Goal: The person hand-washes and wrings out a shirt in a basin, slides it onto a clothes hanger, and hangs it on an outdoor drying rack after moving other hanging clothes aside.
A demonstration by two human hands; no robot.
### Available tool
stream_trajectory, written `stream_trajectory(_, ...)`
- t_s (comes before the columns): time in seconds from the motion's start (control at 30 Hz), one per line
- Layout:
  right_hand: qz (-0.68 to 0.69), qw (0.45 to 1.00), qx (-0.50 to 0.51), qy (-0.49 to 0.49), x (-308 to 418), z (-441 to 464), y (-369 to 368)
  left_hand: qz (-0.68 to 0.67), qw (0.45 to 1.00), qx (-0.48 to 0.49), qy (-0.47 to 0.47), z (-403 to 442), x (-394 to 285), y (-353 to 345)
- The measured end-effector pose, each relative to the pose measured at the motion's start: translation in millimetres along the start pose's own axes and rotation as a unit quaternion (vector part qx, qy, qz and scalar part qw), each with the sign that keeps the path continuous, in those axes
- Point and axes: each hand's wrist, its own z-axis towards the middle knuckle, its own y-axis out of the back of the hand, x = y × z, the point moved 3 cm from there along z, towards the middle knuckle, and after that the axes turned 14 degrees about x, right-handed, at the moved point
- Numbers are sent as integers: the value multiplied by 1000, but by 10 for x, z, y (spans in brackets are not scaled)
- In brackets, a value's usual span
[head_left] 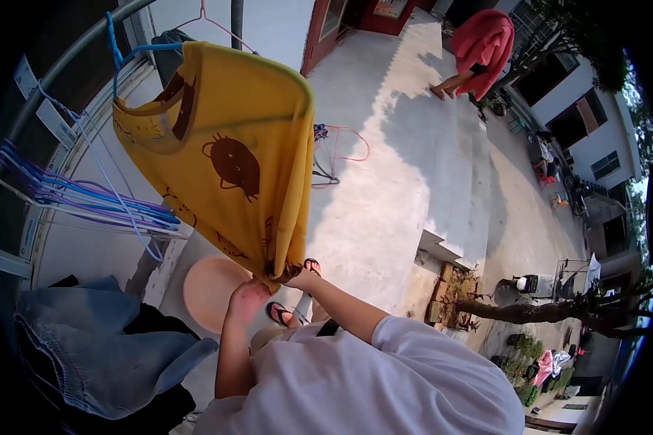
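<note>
A mustard-yellow shirt (pixel 232 138) with brown cat-like prints hangs on a blue hanger (pixel 146 48) from a curved metal rail (pixel 65 54). Its lower hem is bunched and drawn toward my body. My left hand (pixel 247 298) is closed on the hem's bottom edge. Gathered fabric is also gripped by my right hand (pixel 294 278), whose fingers are partly hidden by the cloth. Below the shirt a pale pink basin (pixel 214 293) stands on the ground by my feet.
Several blue and purple hangers (pixel 87 192) are bunched at left. Blue jeans (pixel 94 348) lie or hang at lower left. A pink cloth (pixel 484 47) covers a person's upper body in the yard. Concrete steps (pixel 442 248) drop at right, near a tree trunk (pixel 515 312).
</note>
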Motion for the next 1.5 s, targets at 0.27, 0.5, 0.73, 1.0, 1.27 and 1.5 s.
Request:
stream_trajectory(0.27, 348, 928, -115, -66, -155, 141, -144, 460, 876, -129, -65, -151, 127, 297)
stream_trajectory(0.5, 127, 992, 1, 25, 339, 53, -301, 470, 872, -134, -25, 293, 440, 211)
stream_trajectory(0.73, -243, 943, 104, -202, -473, -422, 79, 14, 980, -183, -71, 461, 76, -542)
stream_trajectory(1.0, 197, 956, -69, -206, -1035, -431, 216, -112, 987, 69, -93, 606, -258, -1373)
stream_trajectory(1.27, 496, 837, -214, 85, -1, -478, 370, -19, 976, -152, -156, 523, -112, -488)
stream_trajectory(1.5, 585, 805, -96, -24, 125, -441, -54, -100, 988, 98, -70, 590, -114, -1164)
